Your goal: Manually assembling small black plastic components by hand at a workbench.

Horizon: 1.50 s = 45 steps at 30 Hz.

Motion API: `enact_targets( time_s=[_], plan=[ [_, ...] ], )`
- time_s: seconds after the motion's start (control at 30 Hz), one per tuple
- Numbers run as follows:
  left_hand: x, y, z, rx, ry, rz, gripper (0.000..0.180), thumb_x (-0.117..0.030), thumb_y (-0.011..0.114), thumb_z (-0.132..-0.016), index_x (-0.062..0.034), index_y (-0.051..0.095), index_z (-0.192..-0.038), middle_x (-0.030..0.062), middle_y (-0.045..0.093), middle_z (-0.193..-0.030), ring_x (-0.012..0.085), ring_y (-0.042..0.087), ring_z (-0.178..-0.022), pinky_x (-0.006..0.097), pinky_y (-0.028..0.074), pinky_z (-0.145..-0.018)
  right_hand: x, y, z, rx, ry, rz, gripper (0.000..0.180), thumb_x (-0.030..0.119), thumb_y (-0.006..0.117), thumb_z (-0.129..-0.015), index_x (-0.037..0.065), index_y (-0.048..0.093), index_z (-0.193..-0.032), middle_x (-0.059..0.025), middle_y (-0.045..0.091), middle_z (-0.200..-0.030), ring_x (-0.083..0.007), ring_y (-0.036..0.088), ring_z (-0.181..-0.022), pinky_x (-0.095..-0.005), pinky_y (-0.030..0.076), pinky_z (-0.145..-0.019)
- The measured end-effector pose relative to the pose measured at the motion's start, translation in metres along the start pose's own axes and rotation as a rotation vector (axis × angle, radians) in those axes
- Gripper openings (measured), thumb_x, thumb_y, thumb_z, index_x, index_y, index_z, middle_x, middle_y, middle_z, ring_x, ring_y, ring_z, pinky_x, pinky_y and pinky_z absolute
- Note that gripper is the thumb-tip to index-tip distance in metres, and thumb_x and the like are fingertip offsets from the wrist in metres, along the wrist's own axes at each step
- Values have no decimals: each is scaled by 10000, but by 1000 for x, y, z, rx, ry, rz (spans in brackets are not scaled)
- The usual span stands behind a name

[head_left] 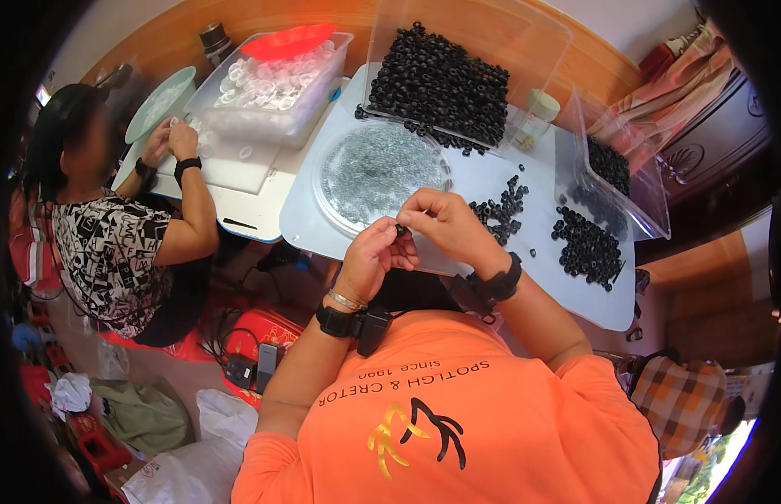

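My left hand (369, 259) is closed, its fingertips pinching a small black ring-like part (400, 229) in front of my chest. Bent over from the other side, my right hand (448, 223) has its thumb and finger pressed together at that same part. Whatever else lies between its fingertips is too small to make out. Just beyond my hands is a round clear tray (322, 200) with many tiny shiny pieces in it. Loose black parts (501, 212) are scattered on the table right of my right hand, and another pile (589, 245) lies farther right.
A big clear bin (533, 52) heaped with black parts rests at the back; a smaller clear bin (651, 210) tilts at the right. A lidded jar (542, 107) stands between them. At left, another person (105, 244) works beside a tub (311, 126) of white rings.
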State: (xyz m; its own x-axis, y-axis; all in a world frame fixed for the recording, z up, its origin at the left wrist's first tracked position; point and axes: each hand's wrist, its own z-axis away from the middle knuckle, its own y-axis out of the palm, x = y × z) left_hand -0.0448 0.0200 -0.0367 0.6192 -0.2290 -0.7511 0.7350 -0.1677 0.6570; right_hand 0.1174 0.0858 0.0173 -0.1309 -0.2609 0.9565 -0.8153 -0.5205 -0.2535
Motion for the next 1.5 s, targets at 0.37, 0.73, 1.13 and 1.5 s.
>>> enact_targets(
  time_s=[0.37,0.73,1.13,1.5],
  plan=[
    [0,0,0,3,5,1,261,-227,433,-980,11,519,-1044,142,600,-865,236,623,-760,308,508,-685,6,4,10,-55,100,-11,162,162,618,-899,9,670,-883,-18,621,-806,-84,552,-746,-254,453,-688],
    [-3,20,4,-161,67,41,309,-179,375,-987,31,516,-1165,120,607,-1027,195,619,-885,310,532,-732,11,22,35,-180,-399,590,335,180,685,-803,63,649,-1115,-111,643,-1037,-283,613,-937,-365,508,-805],
    [-2,12,2,-122,51,-53,221,-225,449,-957,-16,520,-936,118,583,-798,243,618,-711,322,508,-642,2,-52,49,-443,-94,346,261,129,665,-827,46,678,-1074,-99,650,-938,-212,613,-769,-296,491,-694],
    [-3,11,2,-122,36,-77,209,-212,432,-965,-21,512,-932,126,584,-816,248,620,-717,329,509,-642,-44,-150,66,-492,365,915,207,206,616,-818,62,707,-937,-145,683,-919,-333,643,-849,-412,501,-771]
  ],
)
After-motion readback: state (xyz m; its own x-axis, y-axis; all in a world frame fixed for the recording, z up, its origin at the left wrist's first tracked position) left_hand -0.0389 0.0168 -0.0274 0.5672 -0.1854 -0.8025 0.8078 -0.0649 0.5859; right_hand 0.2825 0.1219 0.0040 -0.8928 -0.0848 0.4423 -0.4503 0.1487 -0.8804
